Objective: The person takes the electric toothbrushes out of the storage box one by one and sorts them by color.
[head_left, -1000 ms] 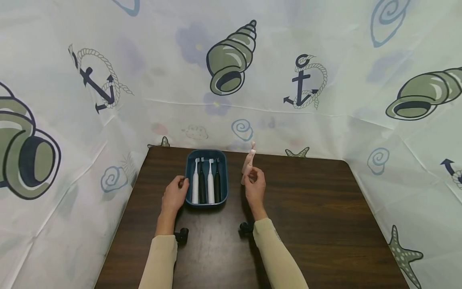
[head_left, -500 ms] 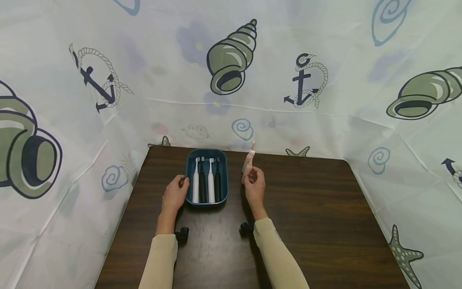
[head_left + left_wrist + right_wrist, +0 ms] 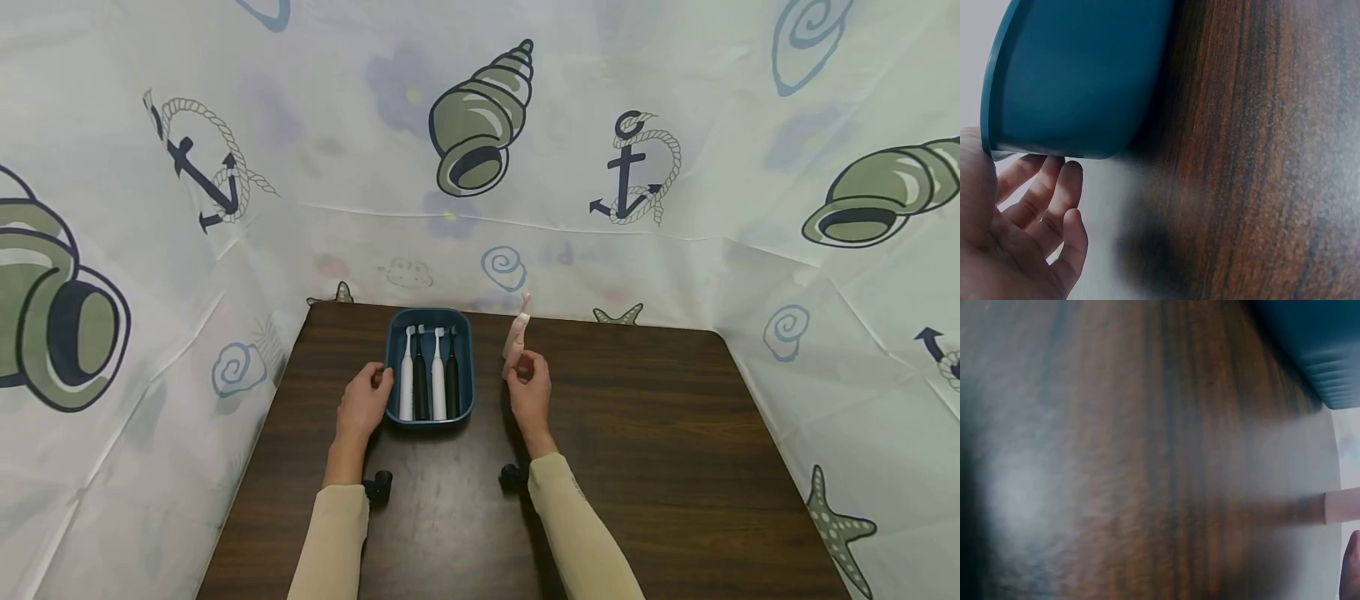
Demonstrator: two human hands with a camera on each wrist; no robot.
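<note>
My left hand (image 3: 364, 402) grips the left rim of a blue tray (image 3: 429, 423). In the left wrist view its fingers (image 3: 1071, 181) bend against the outer wall of the tray, and the thumb's tip is hidden behind the rim. Inside lie two white electric toothbrushes (image 3: 438, 383) and two black ones (image 3: 452, 383), side by side with heads toward the far end. To the tray's right, my right hand (image 3: 531, 396) pinches a pink electric toothbrush (image 3: 514, 340) near its lower end, brush head up and slightly tilted. The right wrist view catches only its base and a fingertip (image 3: 1351, 569).
A dark wooden table (image 3: 645, 467) carries everything. Behind and on both sides hangs a pale curtain (image 3: 360, 167) printed with shells and anchors, reaching the table's far edge. Black wrist cameras (image 3: 378, 489) sit on the inner side of both forearms.
</note>
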